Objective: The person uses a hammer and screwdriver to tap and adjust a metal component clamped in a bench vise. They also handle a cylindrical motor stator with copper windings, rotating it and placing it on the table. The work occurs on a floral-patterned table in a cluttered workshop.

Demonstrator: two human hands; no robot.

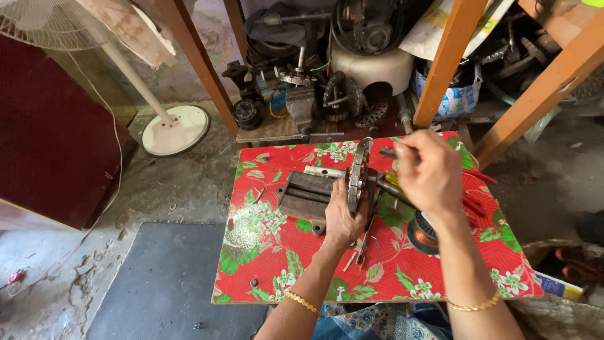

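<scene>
A round metal motor stator ring stands on edge on a small table covered in red flowered cloth. My left hand grips the ring from below and behind. My right hand is closed around a thin dark rod-like tool that points at the ring's upper side. A grey metal winding machine or vise sits on the table just left of the ring. A short metal tube lies behind it.
A spool of copper wire sits under my right forearm. Motor parts crowd a low wooden shelf behind the table, between orange wooden legs. A white pedestal fan base stands at left, beside a dark red cabinet. A grey mat lies on the floor.
</scene>
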